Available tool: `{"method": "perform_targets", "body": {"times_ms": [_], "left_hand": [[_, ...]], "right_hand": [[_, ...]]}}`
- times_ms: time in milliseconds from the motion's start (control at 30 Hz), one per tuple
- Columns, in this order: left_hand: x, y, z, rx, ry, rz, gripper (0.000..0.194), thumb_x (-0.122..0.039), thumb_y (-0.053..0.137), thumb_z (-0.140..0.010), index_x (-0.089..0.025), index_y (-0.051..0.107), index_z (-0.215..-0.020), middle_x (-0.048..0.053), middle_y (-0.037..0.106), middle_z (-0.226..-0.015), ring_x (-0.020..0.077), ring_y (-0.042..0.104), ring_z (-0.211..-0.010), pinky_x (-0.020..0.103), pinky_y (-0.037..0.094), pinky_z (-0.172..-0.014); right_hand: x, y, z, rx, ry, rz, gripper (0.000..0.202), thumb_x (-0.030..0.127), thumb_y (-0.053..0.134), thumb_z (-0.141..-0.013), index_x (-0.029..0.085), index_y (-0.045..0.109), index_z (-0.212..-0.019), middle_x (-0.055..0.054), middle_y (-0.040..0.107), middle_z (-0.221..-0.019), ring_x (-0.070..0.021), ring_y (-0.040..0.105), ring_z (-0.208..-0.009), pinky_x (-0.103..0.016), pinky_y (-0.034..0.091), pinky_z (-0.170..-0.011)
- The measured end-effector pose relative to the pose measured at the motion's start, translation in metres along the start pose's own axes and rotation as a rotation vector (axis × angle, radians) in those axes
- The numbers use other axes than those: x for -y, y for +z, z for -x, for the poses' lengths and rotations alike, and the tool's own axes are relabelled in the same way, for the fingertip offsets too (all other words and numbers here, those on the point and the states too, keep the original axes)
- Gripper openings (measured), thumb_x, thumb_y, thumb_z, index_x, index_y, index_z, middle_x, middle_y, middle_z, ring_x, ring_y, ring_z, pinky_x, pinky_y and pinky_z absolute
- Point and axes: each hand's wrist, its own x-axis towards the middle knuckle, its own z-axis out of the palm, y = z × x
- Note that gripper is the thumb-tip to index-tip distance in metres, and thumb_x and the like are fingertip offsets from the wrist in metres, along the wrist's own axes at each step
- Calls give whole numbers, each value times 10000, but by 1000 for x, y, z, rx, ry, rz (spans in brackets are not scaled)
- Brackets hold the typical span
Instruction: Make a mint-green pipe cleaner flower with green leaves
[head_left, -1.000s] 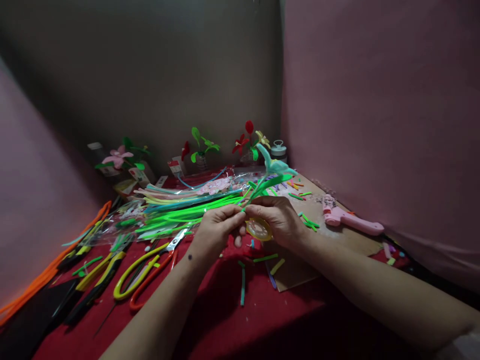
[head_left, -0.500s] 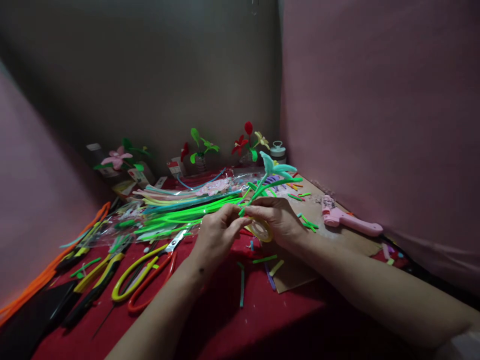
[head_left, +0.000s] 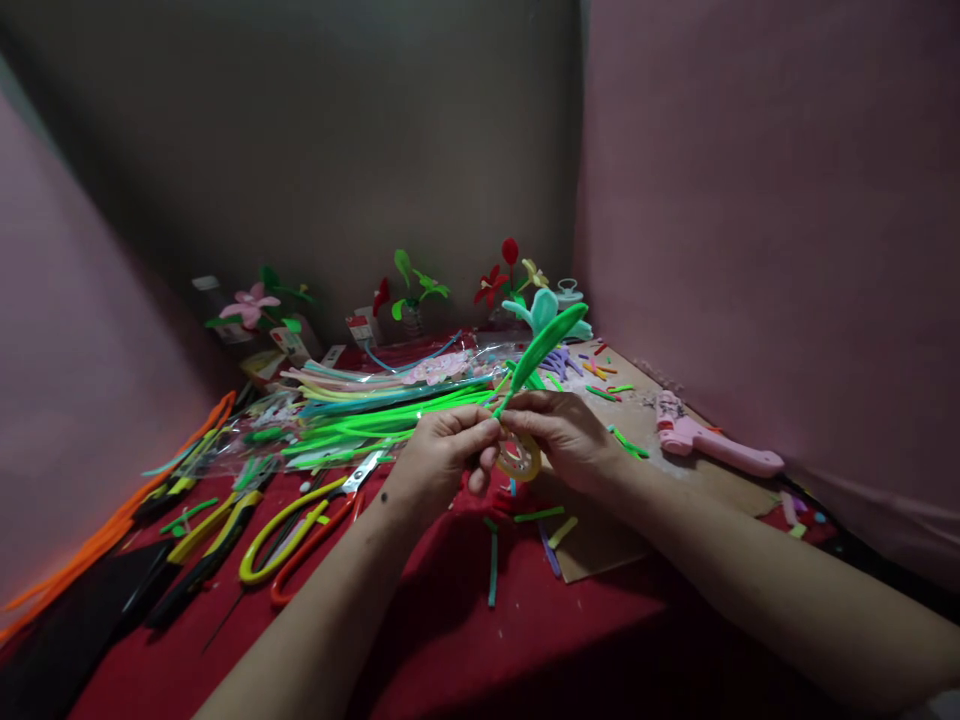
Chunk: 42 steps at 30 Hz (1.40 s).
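Both hands meet over the table around a pipe-cleaner flower with pale turquoise petals [head_left: 544,309] and a long green leaf [head_left: 549,342]. My left hand [head_left: 448,450] pinches the lower end of the green stem between thumb and forefinger. Just above that point, the fingers of my right hand [head_left: 562,430] are closed on the same stem. A yellowish roll of tape [head_left: 523,460] hangs beneath the right fingers; how it is held is partly hidden. The flower tilts up and away to the right.
Scissors [head_left: 300,535] and pliers [head_left: 217,525] lie at left, near orange pipe cleaners [head_left: 112,535]. Bundles of green pipe cleaners [head_left: 367,425] spread behind my left hand. A pink glue gun [head_left: 712,445] rests on cardboard [head_left: 600,550] at right. Finished flowers [head_left: 251,305] stand at the back.
The flower has turned in my fingers, so its green leaf now faces me and stands more upright in front of the petals. The view has shifted slightly left.
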Motion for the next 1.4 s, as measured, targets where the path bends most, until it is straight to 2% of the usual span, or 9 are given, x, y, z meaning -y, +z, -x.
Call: {"method": "perform_targets", "body": {"times_ms": [200, 400, 467, 567, 700, 833, 1000, 1133, 1400], "left_hand": [[3, -6, 0, 171, -71, 235, 203, -322, 620, -768, -131, 568, -722, -80, 439, -439, 16, 281, -277, 186, 402, -315], [2, -8, 0, 238, -69, 197, 230, -363, 588, -787, -138, 563, -744, -85, 407, -440, 16, 256, -277, 188, 384, -332], [3, -6, -1, 172, -40, 45, 258, -385, 557, -803, -143, 546, -713, -62, 457, -479, 31, 330, -308, 192, 383, -377], [9, -1, -2, -76, 172, -367, 204, -352, 547, -805, -161, 563, -735, -24, 527, -561, 76, 468, -436, 199, 374, -469], [16, 5, 0, -328, 411, -762, 128, -264, 547, -791, -189, 576, -692, -23, 498, -546, 85, 440, -488, 203, 333, -518], [9, 9, 2, -261, 217, -454, 244, -292, 521, -808, -175, 487, -597, -49, 445, -473, 66, 399, -372, 198, 300, -411], [1, 7, -1, -108, 42, -31, 193, -285, 609, -752, -141, 528, -652, -54, 489, -476, 36, 381, -321, 161, 267, -344], [0, -1, -1, 27, -39, 287, 185, -264, 641, -740, -139, 520, -676, -71, 466, -454, 13, 318, -292, 143, 299, -325], [0, -7, -2, 124, -44, 387, 192, -250, 636, -760, -112, 538, -670, -75, 434, -442, 1, 262, -271, 162, 367, -306]], "right_hand": [[3, 3, 2, 8, 78, -110, 147, 251, 730, -617, 153, 621, -626, 17, 572, -584, -91, 493, -521, -251, 344, -525], [4, 4, 2, -1, 97, -138, 169, 237, 752, -570, 148, 630, -647, 7, 600, -594, -106, 519, -538, -262, 361, -551], [2, 2, 1, -31, 61, -79, 168, 259, 748, -590, 149, 631, -638, 8, 596, -592, -106, 510, -539, -263, 347, -545], [-2, -1, -1, -121, 11, 6, 171, 286, 740, -610, 154, 636, -644, 26, 565, -567, -96, 474, -525, -264, 323, -540], [-4, -1, -1, -137, 10, 52, 176, 296, 730, -621, 143, 644, -637, 28, 548, -554, -94, 461, -528, -267, 320, -554], [-4, -1, 0, -42, 23, -55, 174, 264, 731, -620, 146, 651, -719, 7, 598, -654, -109, 509, -591, -266, 359, -591], [-3, -1, 0, 17, -21, -109, 231, 209, 726, -611, 188, 606, -807, 13, 603, -768, -115, 534, -662, -262, 397, -633], [-3, 0, 0, 74, 33, -67, 160, 250, 697, -665, 177, 595, -764, 18, 584, -704, -105, 520, -625, -248, 377, -598], [-5, -6, -5, 126, -2, -60, 130, 227, 709, -670, 181, 660, -783, 14, 615, -727, -105, 549, -652, -261, 392, -639]]}}
